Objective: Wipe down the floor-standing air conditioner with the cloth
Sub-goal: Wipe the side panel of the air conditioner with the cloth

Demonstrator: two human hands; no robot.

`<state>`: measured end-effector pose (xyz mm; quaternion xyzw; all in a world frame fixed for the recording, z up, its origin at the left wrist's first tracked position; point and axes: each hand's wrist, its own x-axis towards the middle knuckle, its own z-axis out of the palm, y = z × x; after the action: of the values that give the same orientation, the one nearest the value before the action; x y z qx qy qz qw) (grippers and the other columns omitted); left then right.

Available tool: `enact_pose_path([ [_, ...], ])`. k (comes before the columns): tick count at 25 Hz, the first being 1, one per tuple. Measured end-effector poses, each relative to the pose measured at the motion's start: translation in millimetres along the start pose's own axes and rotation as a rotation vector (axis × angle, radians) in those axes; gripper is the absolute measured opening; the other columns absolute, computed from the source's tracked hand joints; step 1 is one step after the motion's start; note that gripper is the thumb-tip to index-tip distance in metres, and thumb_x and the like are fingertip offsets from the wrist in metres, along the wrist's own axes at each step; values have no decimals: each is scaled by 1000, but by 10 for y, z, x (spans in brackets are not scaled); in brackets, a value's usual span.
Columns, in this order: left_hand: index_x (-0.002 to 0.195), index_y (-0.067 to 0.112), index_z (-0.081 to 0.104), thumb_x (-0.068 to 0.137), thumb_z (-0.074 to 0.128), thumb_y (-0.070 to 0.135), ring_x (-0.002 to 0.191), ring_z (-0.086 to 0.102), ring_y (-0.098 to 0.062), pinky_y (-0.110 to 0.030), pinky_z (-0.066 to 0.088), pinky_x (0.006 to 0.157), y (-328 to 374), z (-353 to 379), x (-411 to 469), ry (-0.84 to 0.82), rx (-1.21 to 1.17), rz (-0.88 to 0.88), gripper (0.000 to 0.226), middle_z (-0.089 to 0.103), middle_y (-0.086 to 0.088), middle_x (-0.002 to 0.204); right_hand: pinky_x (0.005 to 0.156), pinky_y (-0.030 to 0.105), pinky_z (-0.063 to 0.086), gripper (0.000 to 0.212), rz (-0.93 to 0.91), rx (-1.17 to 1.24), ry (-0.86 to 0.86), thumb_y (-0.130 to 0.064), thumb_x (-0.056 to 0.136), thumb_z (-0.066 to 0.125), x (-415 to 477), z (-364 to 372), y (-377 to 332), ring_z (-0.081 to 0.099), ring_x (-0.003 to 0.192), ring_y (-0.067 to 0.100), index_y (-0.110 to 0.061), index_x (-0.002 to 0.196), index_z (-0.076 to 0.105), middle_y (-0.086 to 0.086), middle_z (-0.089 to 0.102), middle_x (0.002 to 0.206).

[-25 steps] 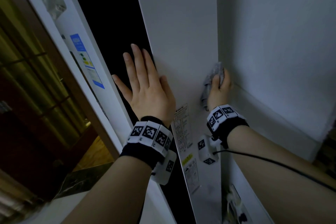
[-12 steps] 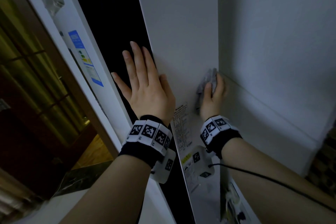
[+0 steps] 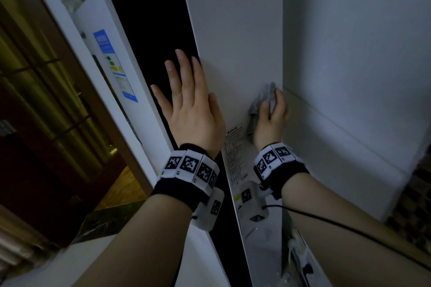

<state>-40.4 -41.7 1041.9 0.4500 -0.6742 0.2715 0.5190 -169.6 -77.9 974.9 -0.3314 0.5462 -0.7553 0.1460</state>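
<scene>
The tall white air conditioner (image 3: 235,37) fills the middle of the view, its side panel facing me and its dark front strip to the left. My left hand (image 3: 190,105) lies flat with straight fingers against the panel's front edge. My right hand (image 3: 270,121) grips a bunched grey cloth (image 3: 262,100) and presses it on the side panel, close to the corner where the unit meets the wall. Most of the cloth is hidden under the fingers.
A white wall (image 3: 354,65) stands right behind the unit on the right. Printed labels (image 3: 233,151) are stuck on the panel below my hands. A white frame with a blue sticker (image 3: 114,65) and a wooden glazed door (image 3: 42,81) are at the left.
My right hand with the cloth slid down along the panel's back edge, then stayed near that spot. The left hand has kept its place on the front edge.
</scene>
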Motion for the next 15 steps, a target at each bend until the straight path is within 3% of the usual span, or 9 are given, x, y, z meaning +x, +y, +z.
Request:
enact_pose_path([
  [3,146,1,23,90,47,7,144,5,-30,-44,-10,115,-49,-65,-25,-13,-91,-14,62,18,-22,154,110,41,31,44,3,-14,-13,-16,98,45,-56,-14,-42,34,133,31,-14,141,36,17,25,149],
  [6,146,-2,24,90,47,6,143,4,-34,-42,-10,115,-87,-109,-31,-10,-134,-21,61,18,-25,153,107,22,23,44,-50,-24,-12,-12,96,47,-287,53,-76,30,135,27,-14,140,38,16,25,149],
  [10,145,-3,25,90,49,6,142,7,-35,-41,-13,115,-195,-165,-56,29,-119,-63,61,20,-25,153,108,25,26,44,8,19,16,-15,96,47,-260,73,-100,29,135,27,-15,140,38,14,23,150],
  [15,143,-9,22,88,51,1,142,8,-38,-48,2,117,-274,-221,-118,1,-221,-96,63,16,-30,151,101,15,17,45,-61,7,-9,-16,96,49,-620,184,-53,21,135,21,-20,139,38,12,18,151],
])
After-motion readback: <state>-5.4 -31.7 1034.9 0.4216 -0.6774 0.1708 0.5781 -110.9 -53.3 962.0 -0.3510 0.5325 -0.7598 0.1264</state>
